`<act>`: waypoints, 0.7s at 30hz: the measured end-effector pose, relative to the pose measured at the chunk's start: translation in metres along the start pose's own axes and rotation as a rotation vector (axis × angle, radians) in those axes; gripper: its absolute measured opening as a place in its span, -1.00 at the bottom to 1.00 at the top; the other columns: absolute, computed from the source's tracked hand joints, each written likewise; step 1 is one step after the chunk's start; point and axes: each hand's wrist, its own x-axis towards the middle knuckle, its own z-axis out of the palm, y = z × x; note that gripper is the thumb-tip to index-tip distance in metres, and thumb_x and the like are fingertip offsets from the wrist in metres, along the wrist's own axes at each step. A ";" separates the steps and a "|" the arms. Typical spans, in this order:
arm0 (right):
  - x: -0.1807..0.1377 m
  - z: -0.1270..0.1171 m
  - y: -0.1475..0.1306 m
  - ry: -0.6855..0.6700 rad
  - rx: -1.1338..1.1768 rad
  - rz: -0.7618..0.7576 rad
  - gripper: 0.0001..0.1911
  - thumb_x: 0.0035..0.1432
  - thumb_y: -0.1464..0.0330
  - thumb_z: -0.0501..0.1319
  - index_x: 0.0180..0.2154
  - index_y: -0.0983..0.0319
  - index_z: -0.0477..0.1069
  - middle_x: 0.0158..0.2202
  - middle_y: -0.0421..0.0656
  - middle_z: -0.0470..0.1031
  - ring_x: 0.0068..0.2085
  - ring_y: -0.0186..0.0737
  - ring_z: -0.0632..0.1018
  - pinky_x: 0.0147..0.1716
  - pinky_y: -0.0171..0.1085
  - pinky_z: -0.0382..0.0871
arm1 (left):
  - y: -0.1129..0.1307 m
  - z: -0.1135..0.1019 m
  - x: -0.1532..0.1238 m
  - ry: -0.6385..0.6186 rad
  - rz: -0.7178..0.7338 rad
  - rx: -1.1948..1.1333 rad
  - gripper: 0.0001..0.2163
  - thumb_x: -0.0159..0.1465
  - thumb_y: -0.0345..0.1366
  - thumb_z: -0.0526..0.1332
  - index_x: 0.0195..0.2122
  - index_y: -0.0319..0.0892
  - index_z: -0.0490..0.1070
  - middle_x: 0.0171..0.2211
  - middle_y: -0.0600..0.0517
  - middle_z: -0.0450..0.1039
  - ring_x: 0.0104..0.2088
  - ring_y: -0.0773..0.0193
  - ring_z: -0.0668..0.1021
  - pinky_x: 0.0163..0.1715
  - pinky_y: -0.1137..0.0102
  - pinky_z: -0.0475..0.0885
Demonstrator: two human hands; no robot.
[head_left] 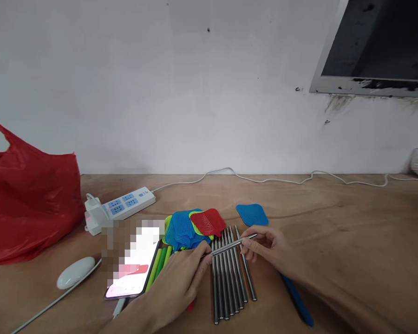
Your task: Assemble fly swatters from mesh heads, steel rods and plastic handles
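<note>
rod (230, 245): thin steel, held just above the counter (351, 222), tilted w/ its right end a bit higher, crossing over the row of rods (230, 287) that lie side by side below it. left hand (176, 283) is closed, fingertips pinching the rod's left end; right hand (270, 248) pinches near the right end, other fingers curled loose. judgement: smooth steel slips easy, so grip w/ finger pads, not nails, and keep both pinches close to the ends so it can't swing. keep it lifted clear of the row, since a knock would likely roll those apart. mesh pile (186, 229) (blue, green, red on top) sits just behind the row, green sticks (160, 262) and phone (132, 273) to the left, so elbow room on that side is tight; approx. more free space to the right, past the blue stick (297, 301).
</note>
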 end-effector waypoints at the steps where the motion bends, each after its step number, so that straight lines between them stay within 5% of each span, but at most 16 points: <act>1: 0.000 -0.002 -0.001 -0.055 -0.045 0.011 -0.59 0.10 -0.01 0.31 -0.37 0.22 0.48 -0.50 -0.17 0.55 -0.52 -0.27 0.53 -0.51 -0.29 0.41 | 0.000 0.000 0.000 -0.006 0.005 0.040 -0.72 0.50 -0.17 -0.18 -0.19 -0.07 0.27 -0.37 0.05 0.47 -0.38 0.15 0.50 -0.39 0.34 0.24; 6: -0.010 -0.009 -0.013 -0.162 -0.280 -0.016 -0.54 0.27 0.01 0.16 -0.52 0.19 0.38 -0.65 -0.24 0.40 -0.62 -0.33 0.39 -0.60 -0.34 0.20 | 0.001 -0.003 -0.005 -0.023 0.037 0.160 -0.69 0.50 -0.17 -0.19 -0.21 -0.07 0.30 -0.45 0.05 0.45 -0.47 0.15 0.48 -0.47 0.35 0.20; 9: -0.015 -0.015 -0.019 -0.131 -0.367 -0.045 -0.55 0.24 0.02 0.20 -0.55 0.18 0.38 -0.68 -0.26 0.33 -0.63 -0.33 0.33 -0.62 -0.33 0.08 | 0.003 -0.008 -0.012 -0.057 0.046 0.110 -0.67 0.49 -0.16 -0.16 -0.27 -0.06 0.33 -0.51 0.08 0.43 -0.52 0.18 0.46 -0.51 0.35 0.20; 13: -0.017 -0.024 -0.016 -0.085 -0.381 -0.133 -0.56 0.25 0.05 0.21 -0.56 0.18 0.38 -0.68 -0.27 0.31 -0.62 -0.34 0.31 -0.60 -0.32 0.06 | 0.004 -0.018 -0.021 0.055 0.022 0.031 -0.63 0.47 -0.05 -0.12 -0.29 -0.01 0.41 -0.48 0.08 0.49 -0.44 0.15 0.51 -0.42 0.34 0.29; 21: -0.020 -0.046 0.003 0.088 -0.262 -0.082 -0.58 0.23 0.00 0.20 -0.48 0.18 0.45 -0.67 -0.28 0.29 -0.63 -0.32 0.30 -0.62 -0.31 0.08 | -0.013 -0.030 -0.032 0.040 -0.014 -0.085 -0.62 0.45 0.01 -0.08 -0.37 0.00 0.40 -0.50 0.11 0.44 -0.49 0.21 0.47 -0.45 0.40 0.30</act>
